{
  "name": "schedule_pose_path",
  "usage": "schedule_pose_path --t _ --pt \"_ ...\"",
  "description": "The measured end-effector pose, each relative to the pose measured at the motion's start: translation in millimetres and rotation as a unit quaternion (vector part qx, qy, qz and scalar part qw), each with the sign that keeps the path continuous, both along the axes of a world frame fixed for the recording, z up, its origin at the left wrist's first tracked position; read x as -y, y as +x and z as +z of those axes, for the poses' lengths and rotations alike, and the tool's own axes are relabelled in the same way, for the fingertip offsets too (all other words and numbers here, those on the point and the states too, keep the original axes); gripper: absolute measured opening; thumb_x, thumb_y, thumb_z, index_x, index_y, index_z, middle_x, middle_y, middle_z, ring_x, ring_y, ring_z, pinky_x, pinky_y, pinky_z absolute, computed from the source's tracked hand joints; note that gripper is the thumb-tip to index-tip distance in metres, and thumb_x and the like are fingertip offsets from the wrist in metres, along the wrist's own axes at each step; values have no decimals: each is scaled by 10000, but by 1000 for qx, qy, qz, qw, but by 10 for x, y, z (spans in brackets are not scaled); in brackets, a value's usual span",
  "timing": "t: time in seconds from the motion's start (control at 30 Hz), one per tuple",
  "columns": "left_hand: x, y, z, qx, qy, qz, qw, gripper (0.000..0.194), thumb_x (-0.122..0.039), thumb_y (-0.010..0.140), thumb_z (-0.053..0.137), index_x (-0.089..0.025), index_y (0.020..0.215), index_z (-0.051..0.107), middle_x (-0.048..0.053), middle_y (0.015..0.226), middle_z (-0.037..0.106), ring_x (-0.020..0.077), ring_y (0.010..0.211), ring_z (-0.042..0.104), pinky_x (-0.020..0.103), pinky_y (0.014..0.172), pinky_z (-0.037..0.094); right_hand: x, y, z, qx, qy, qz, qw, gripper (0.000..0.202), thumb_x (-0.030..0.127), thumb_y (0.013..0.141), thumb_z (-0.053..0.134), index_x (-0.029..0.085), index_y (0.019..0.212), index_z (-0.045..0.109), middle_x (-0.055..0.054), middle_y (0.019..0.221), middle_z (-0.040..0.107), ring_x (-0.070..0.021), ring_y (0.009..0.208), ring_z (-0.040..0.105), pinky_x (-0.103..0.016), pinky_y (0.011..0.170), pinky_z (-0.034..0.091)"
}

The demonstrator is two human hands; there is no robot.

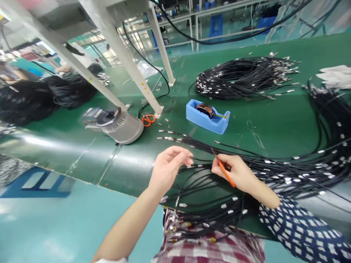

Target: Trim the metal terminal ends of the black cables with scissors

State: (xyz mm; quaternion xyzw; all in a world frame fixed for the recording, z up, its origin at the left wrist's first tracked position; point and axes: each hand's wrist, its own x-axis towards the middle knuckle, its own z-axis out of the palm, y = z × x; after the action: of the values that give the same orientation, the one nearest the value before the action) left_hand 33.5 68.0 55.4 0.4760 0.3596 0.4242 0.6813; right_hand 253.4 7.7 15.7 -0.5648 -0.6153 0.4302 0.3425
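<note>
Many black cables (pixel 274 164) with white tags run across the green table at the right and in front of me. My left hand (pixel 171 166) is at their left part, its thumb and fingers pinched near a cable end; what is between the fingertips is too small to make out. Orange-handled tweezers or snips (pixel 226 173) are in my right hand (pixel 236 171), tip pointing up and left over the cables. More cables (pixel 208 219) with tagged and yellowish ends hang over the table edge by the checked apron (pixel 214 250).
A blue tape dispenser (pixel 207 118) stands beyond the hands. Behind it lies a coiled cable bundle (pixel 238 78). Left are a grey machine (pixel 123 126), orange-handled scissors (pixel 148 120) and white metal posts (pixel 131 62). White gloves (pixel 336 76) lie far right. Another person sits at far left.
</note>
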Motion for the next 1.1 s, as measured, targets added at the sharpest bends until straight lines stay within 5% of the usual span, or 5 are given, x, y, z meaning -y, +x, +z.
schedule_pose_path --t 0.27,0.47,0.63,0.87,1.1 --pt "121 114 -29 -29 2 -59 998 145 -268 839 738 -145 909 706 94 944 770 175 768 731 298 723 585 129 21 319 20 11 29 999 312 457 858 658 185 733 573 21 686 578 -111 627 500 -229 608 397" --pt "202 239 32 -203 249 -110 941 76 -213 896 656 -200 872 727 49 892 744 201 908 665 362 894 503 408 325 508 128 -3 28 991 311 472 883 620 197 744 580 5 703 621 -126 634 520 -245 606 387" --pt "334 416 44 -233 324 -227 888 156 -190 982 494 -184 946 646 39 898 668 158 838 616 288 775 477 640 567 704 307 40 34 950 406 589 863 606 206 733 577 0 636 617 -141 590 515 -273 596 340" --pt "383 522 10 -282 334 -246 865 153 -154 959 494 -186 921 639 27 864 637 151 779 597 270 699 457 735 672 850 477 87 90 870 455 605 884 571 205 666 549 3 592 631 -125 506 474 -306 618 284" --pt "379 501 10 -303 359 -262 843 145 -146 946 514 -186 892 643 27 850 642 160 792 597 281 697 447 599 646 872 529 70 143 834 301 490 864 646 213 751 673 -29 712 733 -165 566 569 -340 650 304"
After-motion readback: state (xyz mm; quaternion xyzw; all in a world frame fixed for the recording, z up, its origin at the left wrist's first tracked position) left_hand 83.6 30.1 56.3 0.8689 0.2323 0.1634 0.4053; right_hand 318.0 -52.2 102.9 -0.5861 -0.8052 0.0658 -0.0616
